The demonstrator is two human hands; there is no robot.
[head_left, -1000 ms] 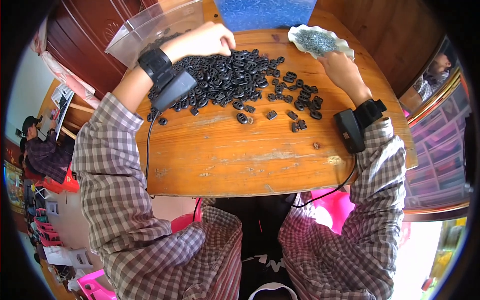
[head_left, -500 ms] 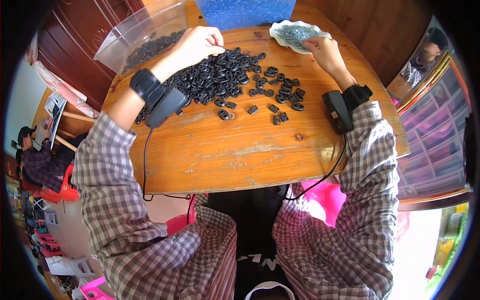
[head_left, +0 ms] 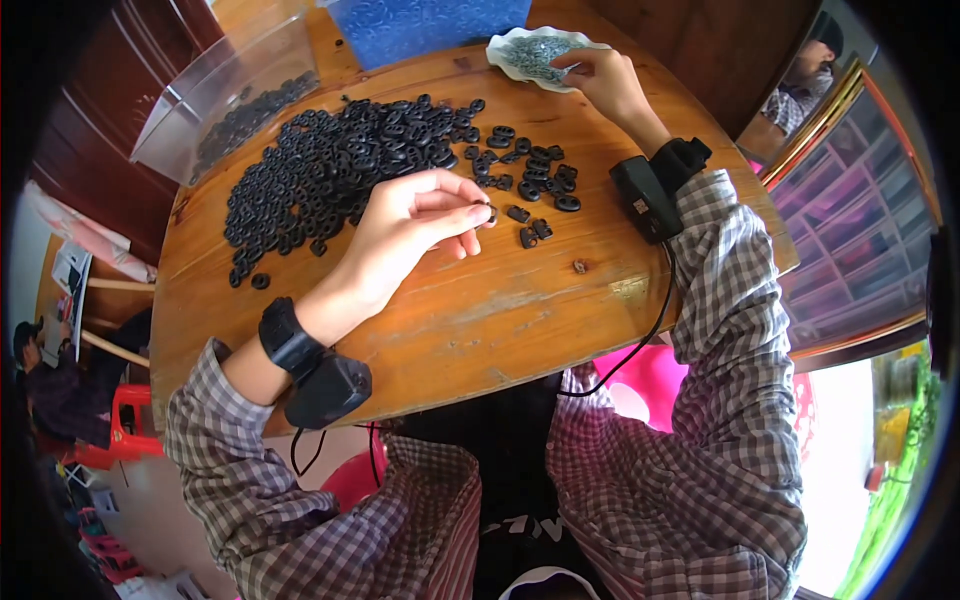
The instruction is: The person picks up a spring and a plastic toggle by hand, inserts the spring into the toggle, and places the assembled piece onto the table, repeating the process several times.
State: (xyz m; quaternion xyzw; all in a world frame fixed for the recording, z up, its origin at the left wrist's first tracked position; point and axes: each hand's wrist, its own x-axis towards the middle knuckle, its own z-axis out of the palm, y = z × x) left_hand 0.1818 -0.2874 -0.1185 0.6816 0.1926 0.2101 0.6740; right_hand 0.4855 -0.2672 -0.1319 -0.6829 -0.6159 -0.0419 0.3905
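Black two-hole cord locks (head_left: 335, 170) heap the worktop (head_left: 200, 310) as your left hand (head_left: 415, 220) pinches a small dark piece (head_left: 489, 212); white lettering (head_left: 525, 525) marks your black garment (head_left: 510, 470); at a scalloped white dish (head_left: 510, 68), your right hand (head_left: 605, 85) bends its fingers, grip unclear.

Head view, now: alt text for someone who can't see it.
A person's left hand pinches a small dark piece over a wooden table; the right hand reaches over a white wavy-edged dish of small grey bits. Beyond the left hand lies a big pile of black pieces, near a clear bin.
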